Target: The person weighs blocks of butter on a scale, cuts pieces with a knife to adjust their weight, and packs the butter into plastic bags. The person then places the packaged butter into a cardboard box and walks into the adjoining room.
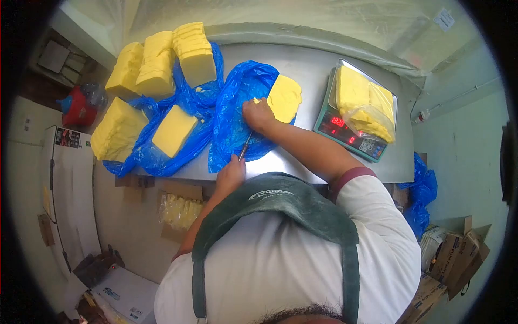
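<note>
Near the table's front edge, my left hand (pixel 232 174) is closed on the handle of a knife (pixel 245 147), whose blade points up toward my other hand. My right hand (pixel 258 115) is over a blue plastic bag (pixel 229 119), its fingers curled round a small yellow bit (pixel 256 101). Just right of those fingers, a yellow block (pixel 284 99) with a rough edge lies on the blue plastic. A smaller flat-topped yellow block (pixel 175 130) sits on blue plastic to the left.
Several large yellow blocks (pixel 155 63) stand at the table's left. On the right, a green scale (pixel 350 141) with red digits bears bagged yellow pieces (pixel 364 102). The metal table (pixel 310 70) meets a plastic-covered wall. Cardboard boxes (pixel 456 254) are at the lower right.
</note>
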A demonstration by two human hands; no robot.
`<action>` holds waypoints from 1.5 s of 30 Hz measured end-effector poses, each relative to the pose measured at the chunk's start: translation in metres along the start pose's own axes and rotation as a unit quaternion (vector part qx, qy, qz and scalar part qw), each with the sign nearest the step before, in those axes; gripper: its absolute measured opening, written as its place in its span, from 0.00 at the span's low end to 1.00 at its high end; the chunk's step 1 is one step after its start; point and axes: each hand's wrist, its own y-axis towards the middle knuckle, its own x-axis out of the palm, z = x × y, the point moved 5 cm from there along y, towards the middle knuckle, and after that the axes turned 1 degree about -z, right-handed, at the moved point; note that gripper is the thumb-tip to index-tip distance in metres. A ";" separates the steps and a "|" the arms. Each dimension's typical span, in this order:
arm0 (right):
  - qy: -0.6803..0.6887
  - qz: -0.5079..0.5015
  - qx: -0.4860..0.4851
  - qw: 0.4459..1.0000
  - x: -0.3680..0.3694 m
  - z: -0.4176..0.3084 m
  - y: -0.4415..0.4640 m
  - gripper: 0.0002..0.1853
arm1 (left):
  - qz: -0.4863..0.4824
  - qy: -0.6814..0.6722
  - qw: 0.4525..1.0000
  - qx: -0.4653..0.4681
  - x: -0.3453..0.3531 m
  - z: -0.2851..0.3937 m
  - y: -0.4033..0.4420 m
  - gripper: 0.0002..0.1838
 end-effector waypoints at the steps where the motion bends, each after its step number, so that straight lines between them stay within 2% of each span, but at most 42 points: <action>1: -0.001 0.000 0.001 1.000 0.000 0.002 0.002 0.09 | -0.012 0.013 1.000 -0.003 -0.002 0.002 0.000 0.20; 3: 0.042 -0.060 0.049 0.996 0.006 0.009 0.009 0.10 | -0.021 0.028 0.999 -0.006 -0.004 0.002 0.001 0.20; 7: 0.127 -0.077 0.112 0.983 -0.001 0.019 0.012 0.10 | -0.020 0.039 0.999 0.005 -0.005 0.003 -0.001 0.19; 9: 0.188 -0.047 0.156 0.969 -0.002 0.027 0.011 0.12 | -0.015 0.036 0.999 0.007 -0.008 0.005 -0.001 0.19; 12: 0.229 0.002 0.196 0.953 0.009 0.037 0.010 0.17 | -0.022 0.040 0.999 0.015 -0.010 0.007 -0.003 0.20; 16: 0.270 0.057 0.231 0.933 -0.008 0.041 0.003 0.19 | -0.026 0.040 0.999 0.009 -0.009 0.007 -0.003 0.22; 18: 0.316 0.132 0.285 0.895 -0.009 0.051 -0.001 0.22 | -0.030 0.044 0.999 0.004 -0.010 0.007 -0.003 0.22; 19: 0.315 0.133 0.286 0.895 -0.015 0.054 0.000 0.22 | -0.034 0.043 0.998 0.004 -0.009 0.007 -0.002 0.22; 21: 0.552 0.170 0.347 0.739 -0.036 0.064 -0.003 0.22 | -0.040 0.043 0.998 0.007 -0.009 0.007 -0.002 0.22; 22: 0.597 0.139 0.341 0.712 -0.052 0.066 -0.005 0.20 | -0.049 0.037 0.998 -0.011 -0.011 0.006 -0.003 0.23; 23: 0.595 0.145 0.347 0.711 -0.051 0.071 -0.013 0.20 | -0.060 0.033 0.997 -0.026 -0.012 0.007 -0.003 0.24; 24: 0.712 0.121 0.309 0.618 -0.043 0.071 -0.020 0.20 | -0.065 0.037 0.997 -0.016 -0.015 0.010 -0.005 0.24; 25: 0.812 0.099 0.261 0.513 -0.042 0.071 -0.028 0.19 | -0.058 0.061 0.995 -0.050 -0.021 0.009 -0.006 0.25; 26: 0.830 0.061 0.252 0.494 -0.049 0.071 -0.045 0.16 | -0.050 0.084 0.992 -0.084 -0.029 0.008 -0.008 0.27; 27: 0.827 0.073 0.258 0.494 -0.058 0.074 -0.067 0.16 | -0.056 0.089 0.992 -0.072 -0.036 0.011 -0.009 0.27; 29: 0.868 0.041 0.286 0.404 -0.066 0.073 -0.116 0.15 | 0.006 0.074 0.997 -0.024 -0.062 0.023 -0.014 0.29; 31: 0.942 0.047 0.206 0.260 -0.051 0.085 -0.165 0.17 | -0.006 0.074 0.997 -0.005 -0.078 0.042 -0.009 0.28; 32: 0.942 0.057 0.207 0.259 -0.048 0.091 -0.189 0.17 | -0.011 0.081 0.996 0.020 -0.084 0.054 -0.002 0.27; 34: 0.951 0.143 0.176 0.212 -0.052 0.104 -0.231 0.17 | 0.002 0.081 0.992 0.094 -0.085 0.081 0.015 0.24; 35: 0.946 0.152 0.189 0.215 -0.064 0.107 -0.248 0.14 | -0.001 0.087 0.991 0.103 -0.088 0.101 0.021 0.24; 37: 0.943 0.208 0.194 0.175 -0.049 0.124 -0.287 0.13 | -0.007 0.068 0.962 0.266 -0.088 0.163 0.027 0.20; 39: 0.935 0.249 0.165 0.191 -0.051 0.131 -0.316 0.12 | 0.000 0.042 0.892 0.450 -0.078 0.222 0.036 0.16; 41: 0.935 0.251 0.183 0.170 -0.080 0.126 -0.327 0.10 | -0.038 0.010 0.844 0.536 -0.070 0.285 0.031 0.12; 43: 0.905 0.261 0.220 0.255 -0.082 0.133 -0.343 0.10 | -0.014 -0.001 0.780 0.625 -0.052 0.334 0.032 0.12; 44: 0.885 0.284 0.263 0.259 -0.092 0.132 -0.347 0.13 | -0.018 0.001 0.775 0.632 -0.037 0.351 0.037 0.12; 45: 0.883 0.293 0.263 0.257 -0.087 0.137 -0.355 0.13 | 0.013 0.054 0.772 0.633 -0.018 0.365 0.044 0.13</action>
